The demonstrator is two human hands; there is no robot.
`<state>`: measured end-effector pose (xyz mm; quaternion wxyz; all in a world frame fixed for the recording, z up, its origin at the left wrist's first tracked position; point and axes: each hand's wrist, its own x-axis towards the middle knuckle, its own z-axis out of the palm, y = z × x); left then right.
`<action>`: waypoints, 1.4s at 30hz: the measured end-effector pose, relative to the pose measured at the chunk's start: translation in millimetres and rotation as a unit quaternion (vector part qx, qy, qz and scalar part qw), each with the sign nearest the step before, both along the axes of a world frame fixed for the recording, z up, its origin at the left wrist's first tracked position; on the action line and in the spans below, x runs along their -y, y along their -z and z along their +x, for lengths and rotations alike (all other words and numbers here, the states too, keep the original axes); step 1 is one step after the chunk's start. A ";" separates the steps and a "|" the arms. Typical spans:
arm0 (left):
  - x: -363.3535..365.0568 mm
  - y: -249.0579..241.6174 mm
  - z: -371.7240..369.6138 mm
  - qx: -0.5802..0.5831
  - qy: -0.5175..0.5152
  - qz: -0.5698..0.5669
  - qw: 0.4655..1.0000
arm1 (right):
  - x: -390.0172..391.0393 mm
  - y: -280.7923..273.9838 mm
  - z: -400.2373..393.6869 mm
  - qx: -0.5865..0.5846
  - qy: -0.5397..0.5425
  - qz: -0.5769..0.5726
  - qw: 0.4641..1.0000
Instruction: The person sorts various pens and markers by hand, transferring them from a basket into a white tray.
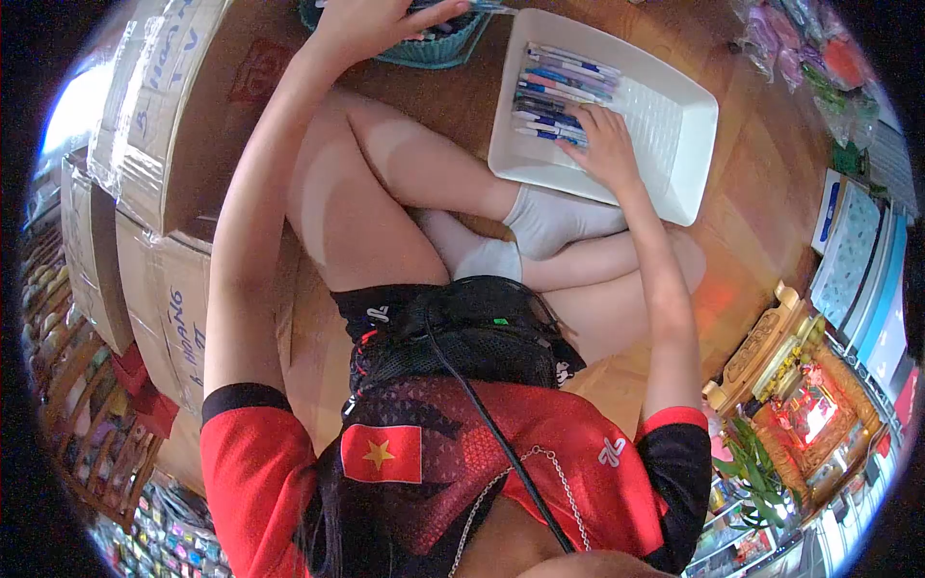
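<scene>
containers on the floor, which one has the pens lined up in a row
The white tray, under the right hand. Its pens lie side by side in a neat row. The teal basket by the left hand holds its contents loosely.

We have a single view, from a camera worn on the head, looking steeply down with a wide fisheye lens. It sits close over the torso and crossed legs, with the wooden floor [761, 231] stretching far; dark corners ring the picture.
</scene>
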<state>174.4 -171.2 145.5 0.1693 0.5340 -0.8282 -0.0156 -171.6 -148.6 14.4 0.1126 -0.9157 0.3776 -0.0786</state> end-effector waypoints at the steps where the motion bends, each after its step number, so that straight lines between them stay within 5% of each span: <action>1: 0.1 0.9 0.4 0.001 0.001 -0.005 1.000 | -0.6 -0.3 0.6 0.007 0.000 -0.003 1.000; 10: -0.2 -17.3 12.5 -0.077 0.048 0.060 0.994 | -20.4 -35.9 9.6 0.070 0.059 -0.010 0.996; 14: -12.0 -40.3 24.8 -0.023 -0.016 0.068 0.997 | -32.0 -60.0 21.2 0.104 0.085 0.004 0.991; 17: -20.3 -19.2 48.1 -0.051 -0.027 -0.147 0.987 | -45.2 -74.0 34.1 0.151 0.107 0.023 0.982; 22: -49.7 -7.9 55.4 -0.180 -0.085 -0.175 0.964 | -56.3 -88.7 64.9 0.233 0.134 0.062 0.961; 30: -71.1 36.7 7.0 -0.410 -0.229 -0.282 0.837 | 22.8 -145.6 136.4 0.273 0.078 -0.008 0.959; 37: -68.6 65.7 8.7 -0.445 -0.245 -0.321 0.799 | 129.5 -168.5 203.6 0.072 -0.123 -0.235 0.961; 42: -63.5 70.2 10.3 -0.490 -0.250 -0.303 0.779 | 150.3 -148.1 225.6 -0.052 -0.127 -0.248 0.959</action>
